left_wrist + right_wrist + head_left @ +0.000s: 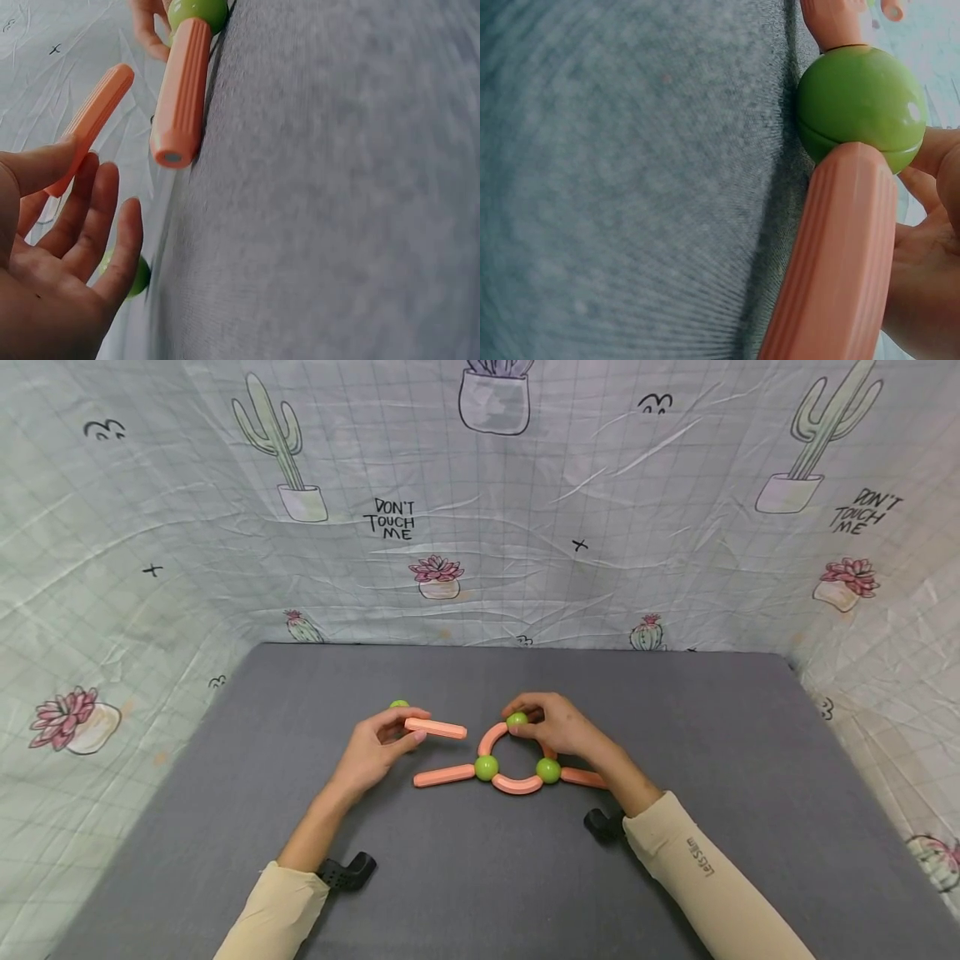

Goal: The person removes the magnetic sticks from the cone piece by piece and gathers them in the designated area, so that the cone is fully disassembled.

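My left hand (372,753) pinches a straight orange rod (441,729) between thumb and fingers, held above the table; the ribbed rod (105,97) tilts upward in the left wrist view. My right hand (561,724) holds the green ball (517,720) at the far side of a ring of green balls and curved orange rods. The near curved rod (517,786) joins a left green ball (486,767) and a right green ball (548,770). Straight rods stick out on both sides, the left rod (444,776) and the right rod (583,777), the latter partly hidden by my forearm.
A loose green ball (400,703) sits behind my left hand, partly covered by it. The grey table (480,877) extends around the pieces. A cloth printed with cacti (540,527) hangs behind and at both sides. Black wrist devices, left (350,870) and right (603,825), sit low over the table.
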Demonstrator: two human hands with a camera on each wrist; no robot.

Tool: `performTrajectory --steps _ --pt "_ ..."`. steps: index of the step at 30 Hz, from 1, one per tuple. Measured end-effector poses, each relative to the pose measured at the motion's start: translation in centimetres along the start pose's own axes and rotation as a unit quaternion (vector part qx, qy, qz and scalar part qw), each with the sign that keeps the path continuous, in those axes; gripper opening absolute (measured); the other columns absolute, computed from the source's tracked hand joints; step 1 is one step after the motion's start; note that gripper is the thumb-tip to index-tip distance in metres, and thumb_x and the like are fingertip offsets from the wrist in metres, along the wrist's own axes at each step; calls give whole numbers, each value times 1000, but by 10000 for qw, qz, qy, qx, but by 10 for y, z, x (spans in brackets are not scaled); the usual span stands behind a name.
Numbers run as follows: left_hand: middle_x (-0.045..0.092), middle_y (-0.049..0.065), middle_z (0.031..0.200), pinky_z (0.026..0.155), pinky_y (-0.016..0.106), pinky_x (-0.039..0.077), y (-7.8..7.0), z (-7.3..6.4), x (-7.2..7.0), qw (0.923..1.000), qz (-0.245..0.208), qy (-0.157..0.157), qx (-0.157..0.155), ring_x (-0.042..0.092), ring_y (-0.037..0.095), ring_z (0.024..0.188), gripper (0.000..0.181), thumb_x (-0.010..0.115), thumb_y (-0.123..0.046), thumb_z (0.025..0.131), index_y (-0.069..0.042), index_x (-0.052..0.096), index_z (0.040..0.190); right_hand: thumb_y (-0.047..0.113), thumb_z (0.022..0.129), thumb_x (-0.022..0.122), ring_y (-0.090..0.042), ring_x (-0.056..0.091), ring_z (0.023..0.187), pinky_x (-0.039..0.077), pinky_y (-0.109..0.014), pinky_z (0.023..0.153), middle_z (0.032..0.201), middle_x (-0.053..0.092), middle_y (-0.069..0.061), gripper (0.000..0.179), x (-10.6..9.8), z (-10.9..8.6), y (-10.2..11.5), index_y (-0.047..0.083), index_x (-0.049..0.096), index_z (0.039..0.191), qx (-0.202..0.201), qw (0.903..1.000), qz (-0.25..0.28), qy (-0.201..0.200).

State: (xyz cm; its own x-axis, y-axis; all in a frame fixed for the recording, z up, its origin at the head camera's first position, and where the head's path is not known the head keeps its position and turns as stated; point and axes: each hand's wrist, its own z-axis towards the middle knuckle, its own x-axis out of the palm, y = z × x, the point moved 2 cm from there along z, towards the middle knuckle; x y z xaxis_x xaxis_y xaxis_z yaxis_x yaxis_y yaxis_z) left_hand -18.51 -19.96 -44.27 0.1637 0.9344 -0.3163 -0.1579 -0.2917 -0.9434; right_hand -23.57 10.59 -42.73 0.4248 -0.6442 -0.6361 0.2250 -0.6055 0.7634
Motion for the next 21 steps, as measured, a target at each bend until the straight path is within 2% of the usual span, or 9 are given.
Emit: performTrajectory --steps 7,12,17,21 --pt "71 6 129 88 25 57 3 -3 -8 9992 252 -28 -324 70 6 105 35 77 -23 96 -15 72 130 17 99 73 -30 67 121 55 -46 103 130 72 -8 27 0 0 0 15 74 126 -90 9999 48 -28" --pt "70 5 130 88 26 59 6 -7 -16 9994 251 41 -250 69 7 109 38 77 -21 96 -11 70 132 17 99 72 -30 67 120 54 -46 103 130 71 -10 27 0 -1 -1 14 74 126 -130 9999 68 -5" --pt "71 4 128 87 29 61 8 -10 -24 9995 193 11 -232 69 10 108 35 77 -22 96 -15 71 129 18 100 71 -29 68 118 55 -45 101 129 71 -9 27 0 -1 -2 15 73 127 -104 9999 84 29" --pt "72 4 125 83 28 60 9 -12 -31 9989 402 -68 -226 68 8 105 34 78 -23 96 -16 72 128 18 100 71 -29 67 118 55 -45 101 130 71 -9 27 0 0 -3 15 73 127 -97 9999 83 34"
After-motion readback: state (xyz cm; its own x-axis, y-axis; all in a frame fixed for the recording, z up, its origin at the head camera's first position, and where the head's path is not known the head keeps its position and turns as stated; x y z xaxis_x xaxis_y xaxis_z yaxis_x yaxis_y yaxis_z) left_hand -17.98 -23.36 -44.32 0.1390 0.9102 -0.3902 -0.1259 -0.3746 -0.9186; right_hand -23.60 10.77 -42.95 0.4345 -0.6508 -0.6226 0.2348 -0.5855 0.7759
